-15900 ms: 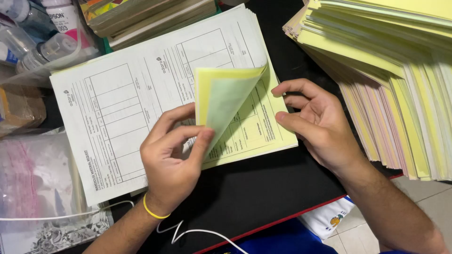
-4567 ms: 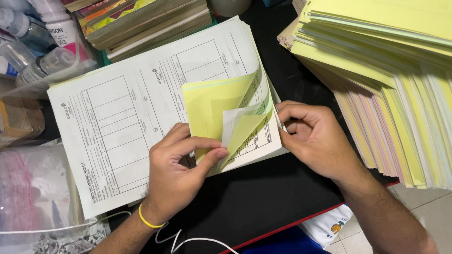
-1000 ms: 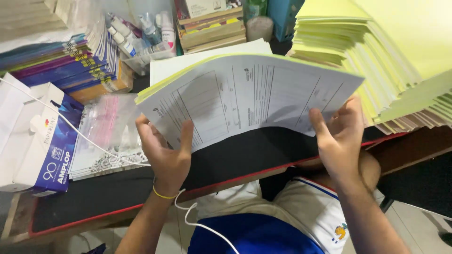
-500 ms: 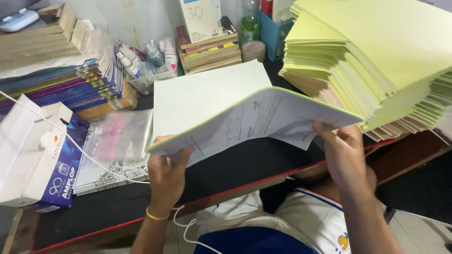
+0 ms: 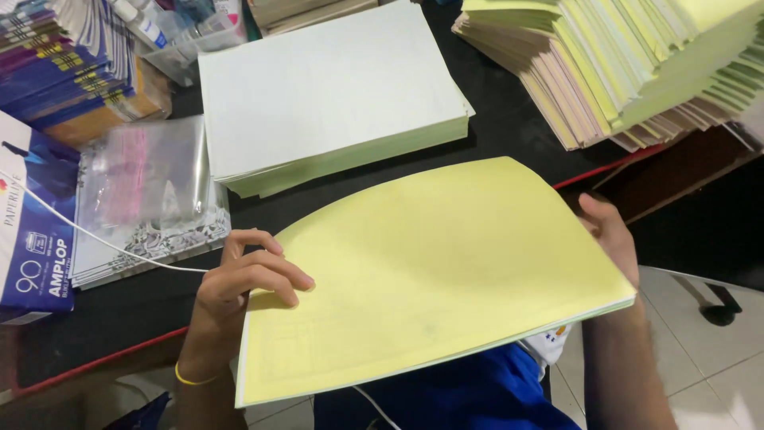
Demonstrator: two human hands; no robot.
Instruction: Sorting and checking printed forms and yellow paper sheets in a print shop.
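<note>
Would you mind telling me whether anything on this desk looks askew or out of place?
Mildly: the tall pile of yellow and pink paper sets at the table's far right is fanned unevenly, its lower sheets jutting past the black desk's red edge.

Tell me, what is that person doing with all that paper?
A person holds a thin set of yellow sheets with both hands over the edge of a black table. The left hand grips its left edge, the right hand its right edge. The yellow side faces up. Beyond it on the table lies a neat stack of sheets, white on top. A taller, fanned pile of yellow and pink paper sits at the right.
</note>
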